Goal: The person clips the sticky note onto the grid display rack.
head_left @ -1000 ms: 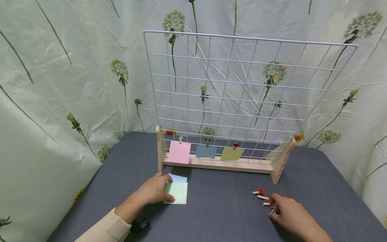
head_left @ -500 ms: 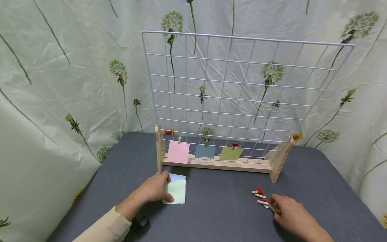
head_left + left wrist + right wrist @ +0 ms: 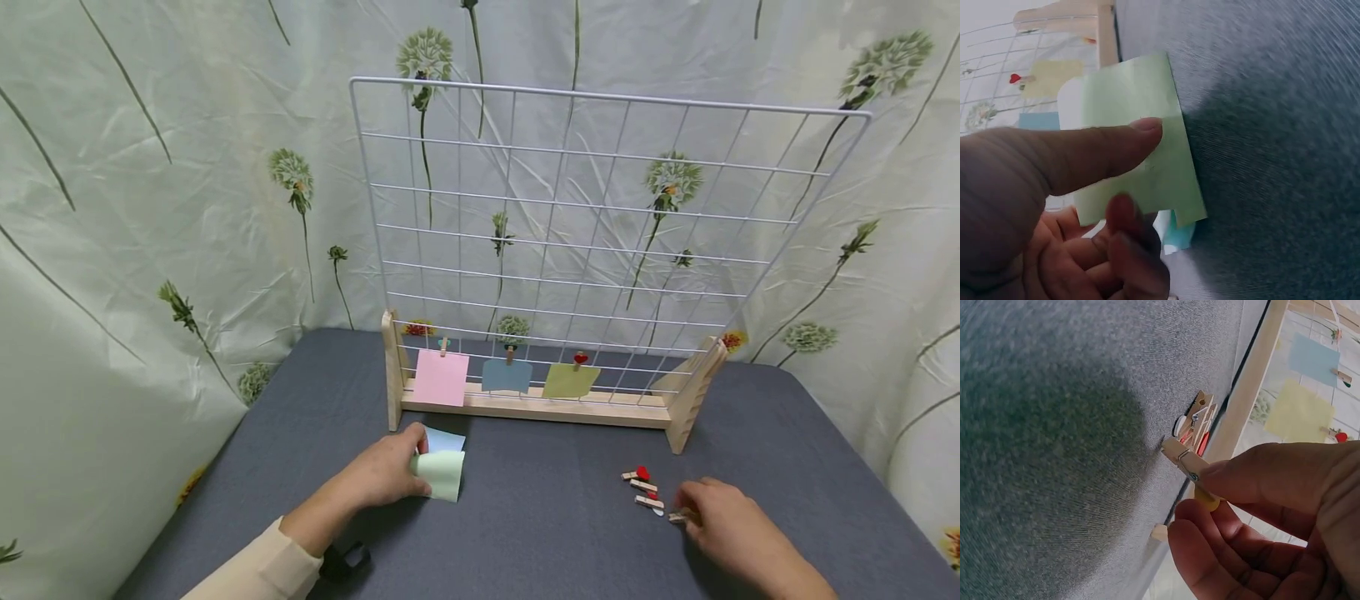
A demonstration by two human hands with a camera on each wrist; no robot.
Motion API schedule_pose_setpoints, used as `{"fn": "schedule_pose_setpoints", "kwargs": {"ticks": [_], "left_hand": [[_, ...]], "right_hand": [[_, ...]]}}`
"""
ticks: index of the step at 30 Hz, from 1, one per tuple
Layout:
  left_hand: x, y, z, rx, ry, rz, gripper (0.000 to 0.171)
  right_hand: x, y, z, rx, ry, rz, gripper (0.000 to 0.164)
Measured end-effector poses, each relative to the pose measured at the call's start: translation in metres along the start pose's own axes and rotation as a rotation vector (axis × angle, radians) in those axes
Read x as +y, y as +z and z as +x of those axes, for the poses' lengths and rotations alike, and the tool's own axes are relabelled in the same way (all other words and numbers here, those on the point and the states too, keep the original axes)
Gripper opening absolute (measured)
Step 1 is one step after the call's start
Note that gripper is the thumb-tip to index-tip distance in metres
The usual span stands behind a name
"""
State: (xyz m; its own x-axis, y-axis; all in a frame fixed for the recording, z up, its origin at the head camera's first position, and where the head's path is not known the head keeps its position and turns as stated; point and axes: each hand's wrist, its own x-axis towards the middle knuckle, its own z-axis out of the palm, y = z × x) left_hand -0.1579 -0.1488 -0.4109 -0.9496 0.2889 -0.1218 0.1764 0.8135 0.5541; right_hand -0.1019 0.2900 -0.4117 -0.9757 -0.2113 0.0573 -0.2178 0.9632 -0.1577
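Observation:
Between its thumb and fingers my left hand (image 3: 381, 472) pinches a pale green paper note (image 3: 442, 473), whose free edge is lifted and slightly bent. A light blue note (image 3: 446, 441) shows just behind it, partly covered. In the left wrist view, the thumb lies across the green note (image 3: 1129, 94). My right hand (image 3: 733, 527) holds a small wooden clothespin (image 3: 1180, 457) by one end, and a yellow piece shows on it near the fingertips. Several more mini clothespins (image 3: 643, 485), some with red decorations, lie on the table just left of that hand.
A white wire grid (image 3: 600, 95) stands upright in a wooden base (image 3: 525, 407) at the back. Clipped low on it are a pink note (image 3: 441, 377), a blue-grey note (image 3: 507, 376) and a yellow-green note (image 3: 572, 381). Floral cloth (image 3: 225, 167) hangs behind the dark table (image 3: 540, 517).
My left hand has raised the green note's edge from the flat papers. The right hand has drawn a clothespin slightly away from the others, which have shifted a little.

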Motion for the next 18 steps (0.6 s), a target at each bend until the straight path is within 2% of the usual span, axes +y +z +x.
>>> {"fn": "schedule_pose_setpoints", "kwargs": {"ticks": [4, 7, 14, 18], "left_hand": [[0.003, -0.004, -0.004, -0.022, 0.064, -0.045, 0.043], [0.004, -0.007, -0.005, -0.053, 0.1, -0.071, 0.04], [0.011, -0.008, -0.006, -0.129, 0.14, -0.176, 0.042], [0.017, -0.009, -0.008, -0.132, 0.175, -0.206, 0.041]], "right_hand": [[0.001, -0.001, -0.001, 0.046, -0.01, -0.001, 0.019], [0.002, -0.003, 0.0, 0.029, 0.011, 0.002, 0.016], [0.0, -0.006, 0.001, 0.04, 0.004, -0.002, 0.014], [0.0, -0.009, 0.002, 0.043, -0.002, 0.0, 0.015]]}}
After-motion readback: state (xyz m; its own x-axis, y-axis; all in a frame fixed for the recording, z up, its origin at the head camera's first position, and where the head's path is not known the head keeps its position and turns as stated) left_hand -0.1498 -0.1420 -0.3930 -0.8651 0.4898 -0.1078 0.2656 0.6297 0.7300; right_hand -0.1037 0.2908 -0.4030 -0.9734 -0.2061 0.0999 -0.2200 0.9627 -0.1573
